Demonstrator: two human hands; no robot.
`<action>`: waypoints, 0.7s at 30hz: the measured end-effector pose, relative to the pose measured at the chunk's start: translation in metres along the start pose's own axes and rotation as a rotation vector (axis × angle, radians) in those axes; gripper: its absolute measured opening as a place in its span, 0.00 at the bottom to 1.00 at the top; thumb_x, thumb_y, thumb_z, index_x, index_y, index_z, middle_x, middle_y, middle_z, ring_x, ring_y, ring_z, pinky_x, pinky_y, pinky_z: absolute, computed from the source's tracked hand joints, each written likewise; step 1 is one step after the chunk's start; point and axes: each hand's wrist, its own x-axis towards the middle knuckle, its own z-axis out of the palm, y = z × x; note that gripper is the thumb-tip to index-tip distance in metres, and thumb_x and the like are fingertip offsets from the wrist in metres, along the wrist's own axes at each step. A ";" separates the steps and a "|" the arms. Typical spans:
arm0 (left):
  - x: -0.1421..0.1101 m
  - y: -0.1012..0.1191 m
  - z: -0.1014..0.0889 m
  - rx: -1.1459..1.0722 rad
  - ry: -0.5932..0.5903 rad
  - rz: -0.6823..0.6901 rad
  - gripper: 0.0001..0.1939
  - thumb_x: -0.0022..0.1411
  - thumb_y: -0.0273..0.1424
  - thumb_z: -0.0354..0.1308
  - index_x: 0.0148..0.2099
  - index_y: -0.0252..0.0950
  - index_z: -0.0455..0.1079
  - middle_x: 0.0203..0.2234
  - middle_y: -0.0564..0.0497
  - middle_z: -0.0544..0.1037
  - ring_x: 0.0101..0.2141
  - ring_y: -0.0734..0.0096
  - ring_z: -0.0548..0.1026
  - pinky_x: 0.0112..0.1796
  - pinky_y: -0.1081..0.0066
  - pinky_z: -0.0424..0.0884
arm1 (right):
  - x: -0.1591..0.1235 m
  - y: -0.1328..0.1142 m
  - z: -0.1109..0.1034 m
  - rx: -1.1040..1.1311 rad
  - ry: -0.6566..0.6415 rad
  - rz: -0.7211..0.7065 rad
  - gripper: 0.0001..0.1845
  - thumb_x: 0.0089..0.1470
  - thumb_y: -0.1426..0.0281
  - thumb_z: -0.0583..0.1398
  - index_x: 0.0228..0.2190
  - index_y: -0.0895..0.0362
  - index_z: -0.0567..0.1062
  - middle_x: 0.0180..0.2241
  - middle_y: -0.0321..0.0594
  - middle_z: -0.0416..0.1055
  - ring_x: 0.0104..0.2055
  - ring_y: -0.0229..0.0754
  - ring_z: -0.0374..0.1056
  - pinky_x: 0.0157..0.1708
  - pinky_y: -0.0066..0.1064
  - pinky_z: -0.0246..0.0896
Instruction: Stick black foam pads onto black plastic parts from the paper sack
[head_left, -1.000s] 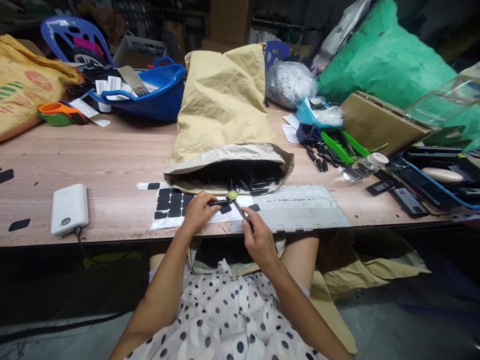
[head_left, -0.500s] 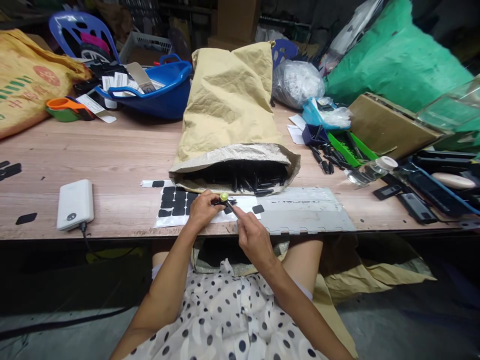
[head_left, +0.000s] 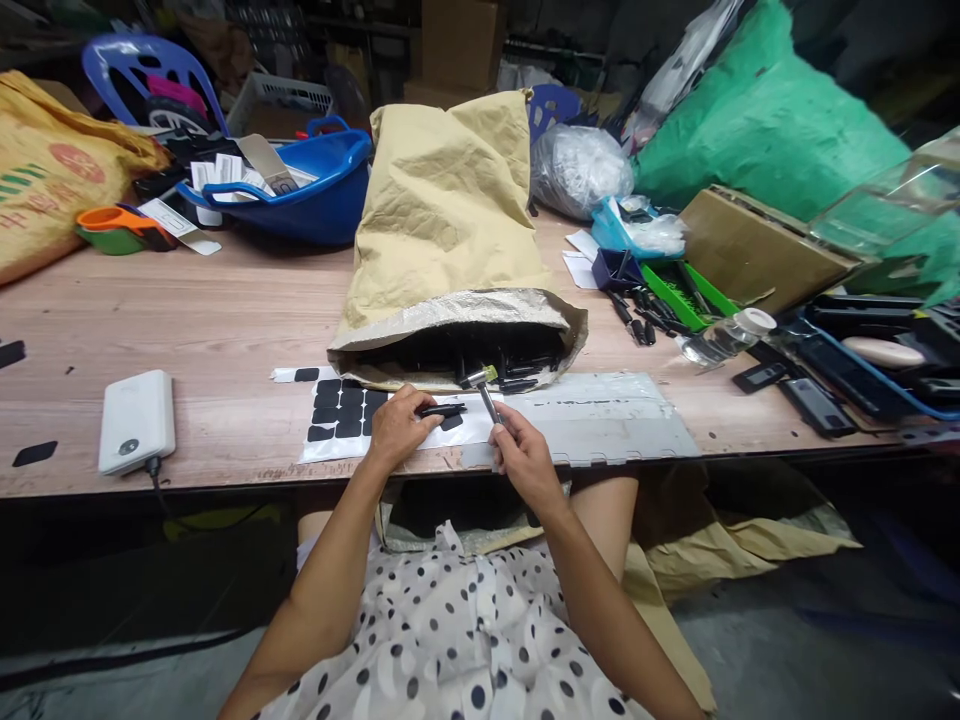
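Observation:
My right hand grips the handle of a small hammer with a metal and yellowish head. The head is raised near the mouth of a tan sack. My left hand pinches a slim black pen-like piece, which lies close over the white backing sheet. Rows of black rounded stickers stand on that sheet, left of the piece. Many black slim parts show inside the sack's dark opening. A grey plate lies to the right of my hands.
A white power bank with a cable lies at left. Behind it stand a blue basin and an orange tape roll. At right are a green tray, a clear bottle and a blue-rimmed tray.
My right hand has lifted the hammer away from the black piece, up and to the right. My left hand stays on the piece. The camera view has shifted slightly.

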 end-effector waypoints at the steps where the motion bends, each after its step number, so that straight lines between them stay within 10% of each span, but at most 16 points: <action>1: -0.001 0.000 0.000 0.005 -0.002 0.011 0.07 0.55 0.32 0.63 0.38 0.42 0.79 0.34 0.53 0.76 0.31 0.69 0.72 0.36 0.69 0.68 | 0.002 -0.002 -0.003 0.087 -0.020 0.074 0.27 0.50 0.56 0.65 0.50 0.54 0.75 0.26 0.31 0.68 0.22 0.34 0.61 0.18 0.25 0.57; 12: -0.020 0.006 -0.008 -0.080 -0.112 0.236 0.07 0.60 0.35 0.58 0.36 0.38 0.75 0.32 0.51 0.76 0.29 0.70 0.70 0.34 0.71 0.66 | 0.021 -0.011 -0.021 0.519 0.021 0.291 0.29 0.37 0.60 0.72 0.40 0.53 0.67 0.21 0.23 0.60 0.18 0.28 0.54 0.15 0.19 0.47; 21: -0.091 0.036 0.024 0.127 -0.660 0.232 0.11 0.68 0.32 0.50 0.48 0.40 0.71 0.41 0.49 0.81 0.39 0.62 0.79 0.40 0.68 0.69 | 0.024 -0.009 -0.022 0.569 -0.026 0.310 0.28 0.36 0.61 0.73 0.36 0.53 0.67 0.20 0.23 0.61 0.18 0.28 0.54 0.15 0.19 0.46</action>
